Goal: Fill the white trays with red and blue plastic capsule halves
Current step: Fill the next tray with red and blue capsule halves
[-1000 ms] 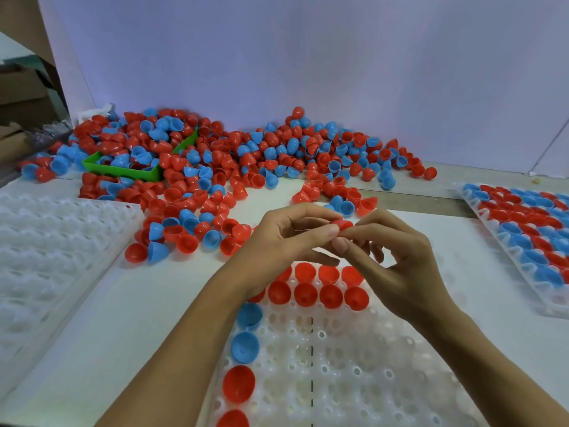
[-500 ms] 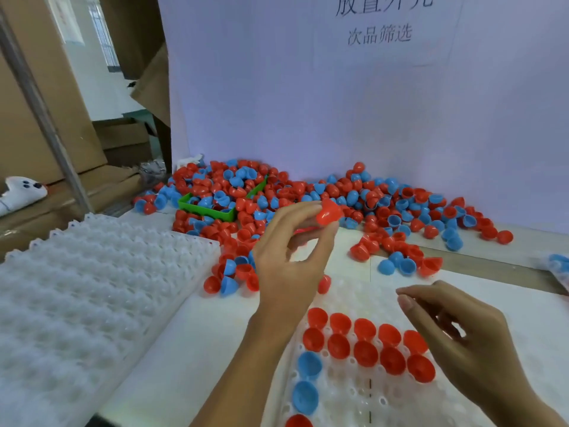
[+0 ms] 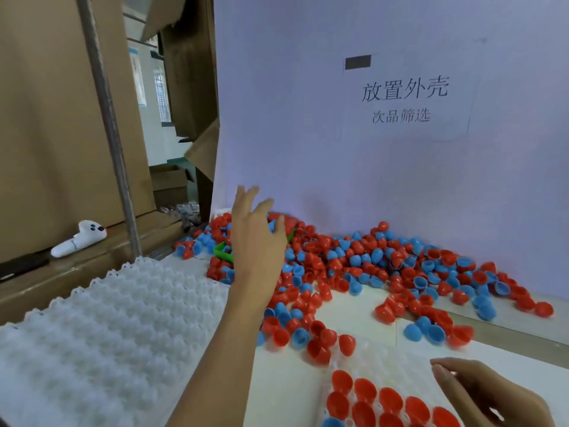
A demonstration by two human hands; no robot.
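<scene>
White tabletop (image 3: 295,392) backed by a pale wall with a printed sign (image 3: 405,100). Far across it lies the pile of red and blue capsule halves (image 3: 354,266). The left hand (image 3: 255,238) hovers over it, fingers spread, empty. The right hand (image 3: 489,392), loosely curled and empty, sits over the near white tray (image 3: 363,359) holding red halves. A stack of white trays (image 3: 101,340) sits left.

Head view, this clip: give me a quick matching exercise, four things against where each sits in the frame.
Things:
1. left hand
2. right hand
3. white plush toy
4. empty white tray

Places:
A. on the cardboard ledge, far left
B. lower left of the table
C. raised over the capsule pile, fingers spread
D. bottom right, beside the red capsule halves set in a tray

Pairs: 1-C, 2-D, 3-A, 4-B
</scene>
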